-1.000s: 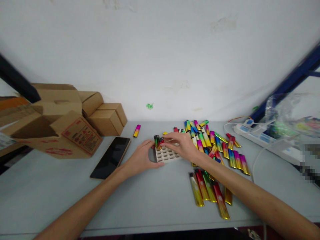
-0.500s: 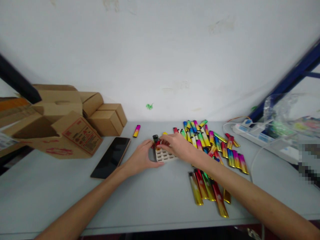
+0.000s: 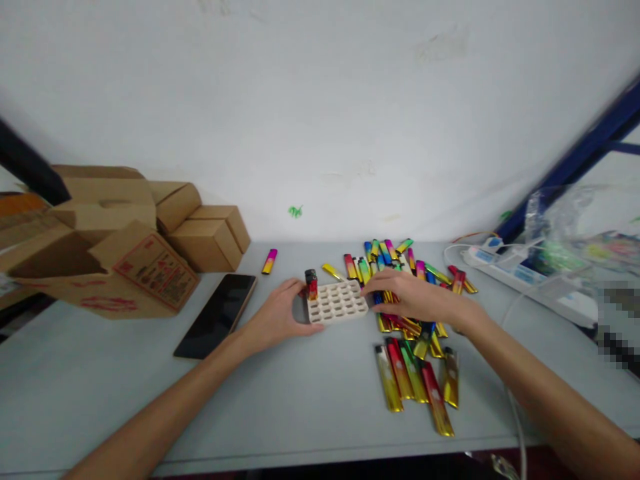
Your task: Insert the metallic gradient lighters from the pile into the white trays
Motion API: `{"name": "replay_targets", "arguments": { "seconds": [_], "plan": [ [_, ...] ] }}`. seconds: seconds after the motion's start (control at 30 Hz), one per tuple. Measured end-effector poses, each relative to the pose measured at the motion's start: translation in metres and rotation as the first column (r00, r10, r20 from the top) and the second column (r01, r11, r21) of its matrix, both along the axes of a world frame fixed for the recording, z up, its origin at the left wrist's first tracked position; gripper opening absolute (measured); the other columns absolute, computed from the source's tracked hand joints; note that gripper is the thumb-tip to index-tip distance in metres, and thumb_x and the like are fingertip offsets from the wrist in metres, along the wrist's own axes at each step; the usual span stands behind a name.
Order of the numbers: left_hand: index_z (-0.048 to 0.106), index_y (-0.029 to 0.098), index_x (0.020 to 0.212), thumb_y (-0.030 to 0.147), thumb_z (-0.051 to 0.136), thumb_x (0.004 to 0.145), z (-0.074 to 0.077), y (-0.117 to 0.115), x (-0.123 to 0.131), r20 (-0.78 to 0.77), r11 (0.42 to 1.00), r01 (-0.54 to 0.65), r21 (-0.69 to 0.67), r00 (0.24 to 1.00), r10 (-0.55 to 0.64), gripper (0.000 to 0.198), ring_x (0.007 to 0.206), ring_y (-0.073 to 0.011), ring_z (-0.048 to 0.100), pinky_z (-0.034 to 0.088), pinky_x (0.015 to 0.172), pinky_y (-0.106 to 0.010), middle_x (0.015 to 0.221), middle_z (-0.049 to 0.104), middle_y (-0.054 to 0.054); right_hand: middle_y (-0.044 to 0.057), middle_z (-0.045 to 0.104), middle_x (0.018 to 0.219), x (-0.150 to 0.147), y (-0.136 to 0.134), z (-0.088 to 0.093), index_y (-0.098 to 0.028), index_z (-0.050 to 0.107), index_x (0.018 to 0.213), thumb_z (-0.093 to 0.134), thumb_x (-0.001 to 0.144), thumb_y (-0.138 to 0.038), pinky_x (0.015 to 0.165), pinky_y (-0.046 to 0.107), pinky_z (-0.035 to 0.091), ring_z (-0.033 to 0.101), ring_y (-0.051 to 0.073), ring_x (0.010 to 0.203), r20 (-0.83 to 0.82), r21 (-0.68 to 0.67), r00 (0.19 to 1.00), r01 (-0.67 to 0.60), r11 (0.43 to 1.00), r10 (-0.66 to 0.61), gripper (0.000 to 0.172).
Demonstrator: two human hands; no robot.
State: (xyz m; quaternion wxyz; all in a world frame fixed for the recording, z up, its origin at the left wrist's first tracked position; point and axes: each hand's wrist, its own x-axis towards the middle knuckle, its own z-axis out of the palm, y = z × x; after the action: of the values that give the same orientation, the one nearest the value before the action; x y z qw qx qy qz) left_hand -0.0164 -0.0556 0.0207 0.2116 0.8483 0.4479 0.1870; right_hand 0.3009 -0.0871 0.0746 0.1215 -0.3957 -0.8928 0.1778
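A pale tray (image 3: pixel 345 308) with rows of oval slots lies on the table in front of me. My left hand (image 3: pixel 280 312) grips its left end, thumb along the near edge and fingers at the far corner. Upright in the tray's far left corner stands a red lighter (image 3: pixel 312 287) with a black top; whether a second is behind it, I cannot tell. My right hand (image 3: pixel 415 295) is over the near left part of a pile of shiny multicoloured lighters (image 3: pixel 400 327), just right of the tray. Its thumb and fingers are apart, with lighters showing below and between them.
Several larger metallic lighters (image 3: pixel 411 373) lie nearer the front edge. A dark phone (image 3: pixel 217 317) and open cardboard boxes (image 3: pixel 150 267) are on the left. One pink-yellow lighter (image 3: pixel 269 261) lies alone at the back. A white power strip (image 3: pixel 530 280) with cables runs along the right.
My right hand has moved right, from above the tray to the lighter pile, uncovering the tray's slots and the upright red lighter. My left hand stays on the tray's left end.
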Motion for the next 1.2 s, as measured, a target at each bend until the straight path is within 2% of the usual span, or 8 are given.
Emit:
{"name": "replay_targets", "arguments": {
  "seconds": [0.17,0.43,0.63,0.73,0.83,0.9,1.07,1.2],
  "plan": [
    [0.066,0.018,0.117,0.059,0.085,0.067,0.002,0.0,0.0,0.007,1.0,0.008,0.003,1.0,-0.008,0.068,0.123,-0.0373,0.065,0.05,0.112,-0.05,0.127,0.069,-0.015,0.016,0.068,0.13,0.008,-0.016,0.0,-0.015,0.068,0.131,0.083,0.087,-0.039,0.105,0.045,0.052,0.064,0.032,0.121,0.115,-0.04,0.981,0.159,0.986,-0.154,0.052],
    [0.066,0.018,0.121,0.057,0.087,0.066,0.005,0.0,-0.001,0.017,1.0,0.014,0.003,1.0,-0.014,0.07,0.127,-0.039,0.063,0.048,0.115,-0.052,0.132,0.069,-0.016,0.009,0.069,0.095,0.005,-0.024,-0.018,-0.018,0.073,0.095,0.077,0.093,-0.032,0.079,0.037,0.052,0.066,0.026,0.087,0.148,0.02,0.952,0.27,0.963,-0.269,0.015],
    [0.067,0.018,0.121,0.057,0.087,0.066,0.003,0.001,-0.002,0.045,1.0,0.014,0.01,0.999,-0.015,0.071,0.125,-0.0385,0.065,0.049,0.114,-0.053,0.131,0.069,-0.016,0.006,0.072,0.098,0.008,-0.012,-0.009,-0.02,0.065,0.106,0.073,0.096,-0.038,0.081,0.035,0.055,0.069,0.021,0.088,-0.22,-0.209,0.961,0.118,0.971,-0.164,0.023],
    [0.066,0.018,0.123,0.06,0.087,0.065,-0.002,0.002,-0.003,0.026,1.0,0.005,0.022,1.0,-0.005,0.074,0.129,-0.0399,0.063,0.048,0.116,-0.054,0.134,0.068,-0.017,0.0,0.071,0.08,0.007,-0.009,-0.016,-0.023,0.054,0.109,0.067,0.099,-0.044,0.067,0.031,0.055,0.069,0.016,0.07,-0.542,-0.436,0.797,0.004,0.9,-0.267,0.027],
    [0.065,0.018,0.123,0.064,0.085,0.066,-0.004,0.004,-0.005,0.005,1.0,-0.006,0.024,1.0,0.006,0.076,0.129,-0.041,0.063,0.048,0.116,-0.055,0.135,0.068,-0.018,-0.007,0.064,0.07,0.002,-0.01,-0.027,-0.024,0.053,0.11,0.076,0.093,-0.045,0.062,0.029,0.055,0.067,0.014,0.062,-0.74,-0.452,0.573,-0.036,0.891,-0.352,0.035],
    [0.064,0.017,0.124,0.065,0.084,0.067,-0.004,0.004,-0.005,-0.01,1.0,-0.014,0.025,1.0,0.014,0.077,0.131,-0.0418,0.062,0.047,0.117,-0.056,0.138,0.067,-0.019,-0.008,0.062,0.069,-0.001,-0.012,-0.03,-0.023,0.059,0.109,0.082,0.086,-0.046,0.062,0.029,0.055,0.068,0.014,0.061,-0.768,-0.439,0.519,0.001,0.899,-0.376,0.04],
    [0.065,0.019,0.116,0.065,0.082,0.069,0.0,0.004,-0.004,-0.021,0.999,0.013,0.033,1.0,-0.013,0.068,0.123,-0.0412,0.067,0.053,0.109,-0.054,0.127,0.071,-0.016,-0.003,0.061,0.067,-0.008,-0.017,-0.029,-0.019,0.06,0.079,0.068,0.096,-0.055,0.053,0.025,0.046,0.057,0.011,0.055,-0.716,-0.403,0.595,0.074,0.912,-0.365,0.04],
    [0.066,0.019,0.116,0.069,0.082,0.066,0.0,0.005,-0.004,-0.009,0.999,-0.001,0.04,1.0,0.001,0.072,0.122,-0.0434,0.067,0.054,0.108,-0.057,0.126,0.072,-0.017,-0.007,0.049,0.063,-0.014,-0.018,-0.033,-0.022,0.053,0.089,0.055,0.103,-0.058,0.045,0.023,0.03,0.038,0.009,0.048,-0.72,-0.365,0.569,0.175,0.914,-0.397,0.039]
  ]
}}
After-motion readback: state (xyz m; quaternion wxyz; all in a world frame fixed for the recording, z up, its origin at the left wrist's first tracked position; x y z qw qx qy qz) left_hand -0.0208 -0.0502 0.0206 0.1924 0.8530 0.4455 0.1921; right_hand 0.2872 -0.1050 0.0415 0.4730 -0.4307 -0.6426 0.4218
